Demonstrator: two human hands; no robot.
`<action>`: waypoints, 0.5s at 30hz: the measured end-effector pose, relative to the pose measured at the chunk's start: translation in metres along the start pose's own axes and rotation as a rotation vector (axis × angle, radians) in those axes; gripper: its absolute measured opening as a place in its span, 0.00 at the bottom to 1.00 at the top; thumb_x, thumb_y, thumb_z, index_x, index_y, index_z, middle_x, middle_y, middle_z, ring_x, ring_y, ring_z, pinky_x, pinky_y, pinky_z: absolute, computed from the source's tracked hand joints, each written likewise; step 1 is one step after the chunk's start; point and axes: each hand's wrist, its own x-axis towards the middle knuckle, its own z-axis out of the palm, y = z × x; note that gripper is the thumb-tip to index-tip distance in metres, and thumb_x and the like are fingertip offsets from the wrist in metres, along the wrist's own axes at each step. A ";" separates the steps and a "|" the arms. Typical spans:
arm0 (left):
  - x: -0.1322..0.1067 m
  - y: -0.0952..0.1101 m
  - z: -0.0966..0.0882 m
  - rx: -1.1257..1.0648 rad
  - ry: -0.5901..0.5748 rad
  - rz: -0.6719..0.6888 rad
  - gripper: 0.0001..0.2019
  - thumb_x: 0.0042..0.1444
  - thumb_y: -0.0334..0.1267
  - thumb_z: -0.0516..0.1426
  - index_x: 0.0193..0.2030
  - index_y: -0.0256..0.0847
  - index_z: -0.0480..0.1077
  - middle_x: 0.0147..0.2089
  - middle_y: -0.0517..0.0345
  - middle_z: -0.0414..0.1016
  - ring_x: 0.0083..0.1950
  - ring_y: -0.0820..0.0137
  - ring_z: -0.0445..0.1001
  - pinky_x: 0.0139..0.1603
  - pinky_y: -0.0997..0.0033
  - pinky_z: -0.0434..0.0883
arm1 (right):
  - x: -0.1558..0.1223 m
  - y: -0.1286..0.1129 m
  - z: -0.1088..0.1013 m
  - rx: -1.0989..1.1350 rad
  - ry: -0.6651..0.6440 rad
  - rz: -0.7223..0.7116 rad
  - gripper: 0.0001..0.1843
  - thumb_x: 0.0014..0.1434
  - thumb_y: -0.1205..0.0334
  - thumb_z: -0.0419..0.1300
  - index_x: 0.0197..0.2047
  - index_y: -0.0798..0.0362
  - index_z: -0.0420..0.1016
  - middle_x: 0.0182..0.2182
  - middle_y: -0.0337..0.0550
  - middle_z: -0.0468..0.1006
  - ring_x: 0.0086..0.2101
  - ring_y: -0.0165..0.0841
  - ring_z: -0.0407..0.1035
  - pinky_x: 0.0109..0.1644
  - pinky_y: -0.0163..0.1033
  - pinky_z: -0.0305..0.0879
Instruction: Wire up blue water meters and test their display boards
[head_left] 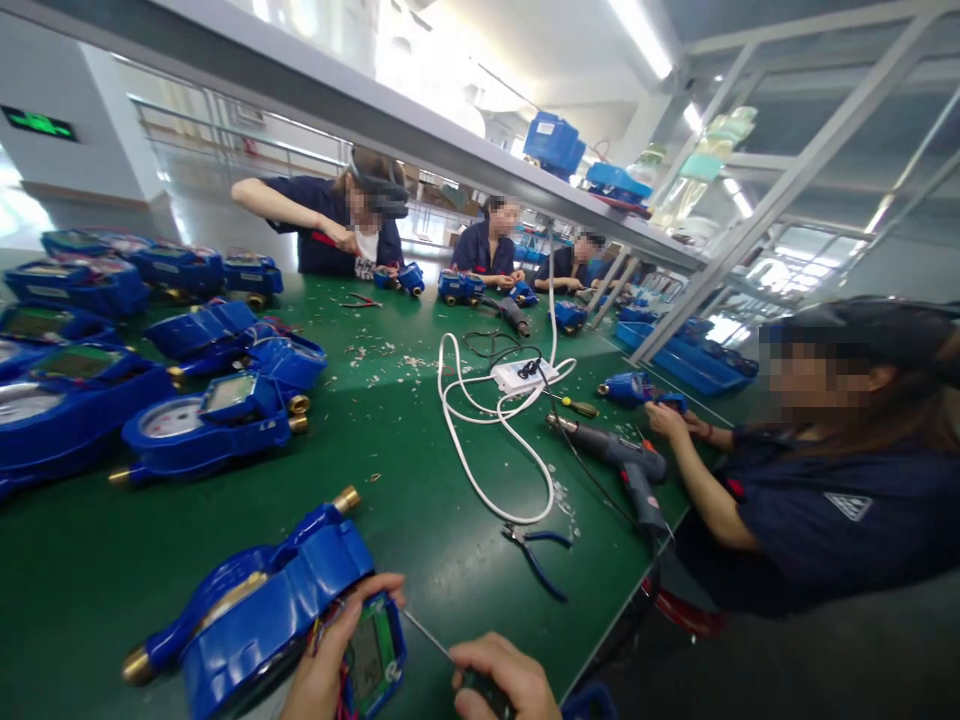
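A blue water meter (247, 600) with brass ends lies on the green table (420, 480) near the front edge. My left hand (330, 665) grips its small display module (373, 655), thumb on top, coloured wires showing beneath. My right hand (506, 680) is closed around a thin screwdriver (427, 635) whose tip points at the module.
Several blue meters (210, 425) lie at the left. A white power strip (523, 374) with a looping cable, blue-handled pliers (536, 550) and an electric screwdriver (622, 460) lie mid-table. A person in dark blue (825, 480) sits at the right; other workers (337, 215) sit across.
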 end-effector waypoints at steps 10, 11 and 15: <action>-0.002 0.006 -0.001 -0.005 -0.024 -0.077 0.28 0.44 0.65 0.61 0.41 0.44 0.80 0.40 0.54 0.82 0.44 0.59 0.79 0.40 0.73 0.77 | -0.005 0.003 0.016 0.217 0.364 0.473 0.22 0.60 0.43 0.58 0.45 0.53 0.79 0.30 0.44 0.77 0.22 0.30 0.68 0.21 0.30 0.65; -0.002 0.006 -0.002 0.003 -0.028 -0.067 0.28 0.44 0.65 0.61 0.40 0.44 0.80 0.39 0.54 0.82 0.44 0.60 0.79 0.40 0.74 0.77 | -0.006 0.005 0.018 0.215 0.377 0.480 0.23 0.59 0.43 0.59 0.45 0.53 0.79 0.30 0.44 0.77 0.22 0.30 0.68 0.20 0.30 0.64; 0.006 0.003 -0.011 0.065 -0.075 -0.040 0.28 0.45 0.65 0.60 0.41 0.45 0.81 0.40 0.53 0.82 0.46 0.58 0.79 0.43 0.71 0.77 | -0.008 0.009 0.025 0.175 0.417 0.483 0.22 0.58 0.44 0.60 0.45 0.53 0.79 0.30 0.44 0.77 0.21 0.30 0.67 0.19 0.31 0.64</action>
